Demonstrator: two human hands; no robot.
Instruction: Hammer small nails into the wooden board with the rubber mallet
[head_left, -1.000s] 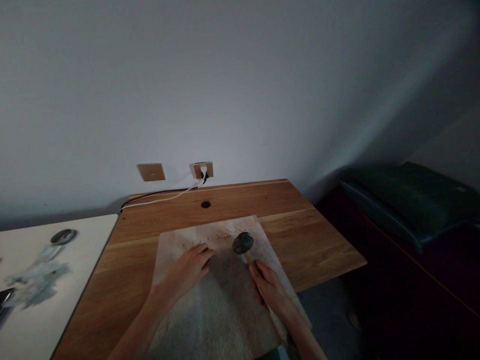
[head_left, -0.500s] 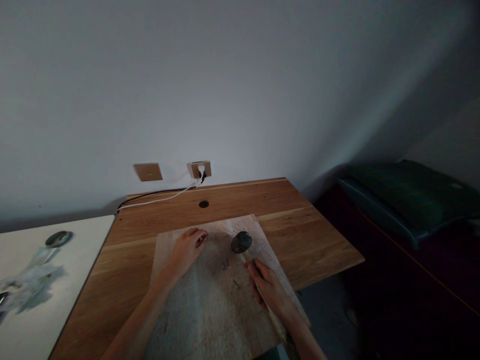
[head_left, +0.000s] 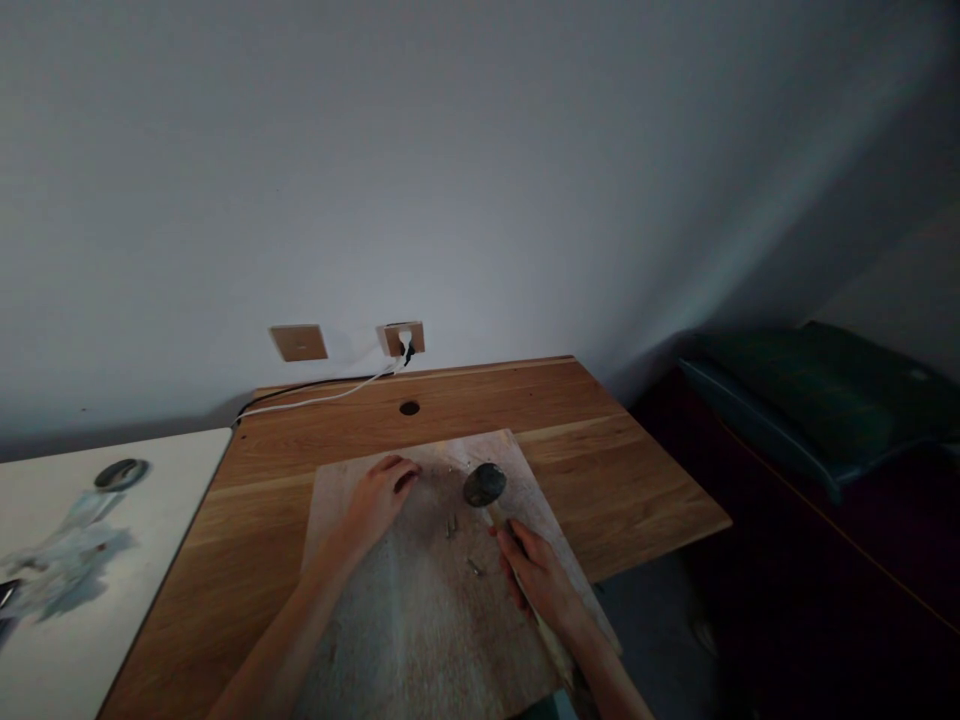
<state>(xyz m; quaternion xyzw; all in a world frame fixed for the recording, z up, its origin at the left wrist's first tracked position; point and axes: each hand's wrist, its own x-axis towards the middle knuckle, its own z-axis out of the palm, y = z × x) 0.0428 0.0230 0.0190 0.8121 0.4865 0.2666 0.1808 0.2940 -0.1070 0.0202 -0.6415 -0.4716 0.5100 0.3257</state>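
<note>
My right hand (head_left: 536, 575) is wrapped round the pale wooden handle of a mallet (head_left: 484, 485), whose dark rounded head is over the right part of a worn wooden board (head_left: 405, 620). Near the board's far left part, my left hand (head_left: 379, 497) has its fingers curled together; whatever they pinch, if anything, is too small and dark to make out. Several small metal nails or screws (head_left: 451, 527) are on the board between my hands. Another small metal piece (head_left: 474, 567) lies closer to me, left of my right hand.
Beneath the board is a wooden table (head_left: 637, 470) with a round cable hole (head_left: 409, 408). White and black cables (head_left: 322, 400) run along its back to a wall socket (head_left: 403, 339). Left is a white table (head_left: 172, 500) with a round dark object (head_left: 121, 475) and crumpled plastic (head_left: 71, 560).
The fingers of my left hand have shifted slightly and curl a little differently. The mallet and my right hand stay almost in place.
</note>
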